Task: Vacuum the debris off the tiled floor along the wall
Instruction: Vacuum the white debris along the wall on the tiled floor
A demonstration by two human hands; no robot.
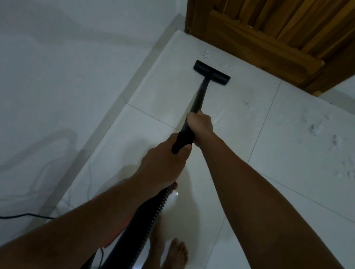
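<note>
Both hands are closed around the black vacuum wand (pixel 196 104). The right hand (pixel 199 127) grips it higher up the tube, fingers wrapped over the top; the left hand (pixel 162 162) clamps the lower, thicker end, just behind the right, the two nearly touching. Below the left hand a black ribbed hose (pixel 145 227) runs down toward the bottom of the view, beside a bare foot (pixel 176 259) standing on the floor.

The wand slopes away from the person to a flat black floor nozzle (pixel 212 72), which rests on the white tiled floor (pixel 274 219) near the corner. The white wall (pixel 54 68) lies to its left, apart from it; a wooden door (pixel 270 28) stands just beyond.

Pale debris (pixel 206 54) lies just ahead of the nozzle, between it and the door. More scattered debris (pixel 333 145) sits well to the right. A dark power cord (pixel 1 214) trails along the wall base at lower left.
</note>
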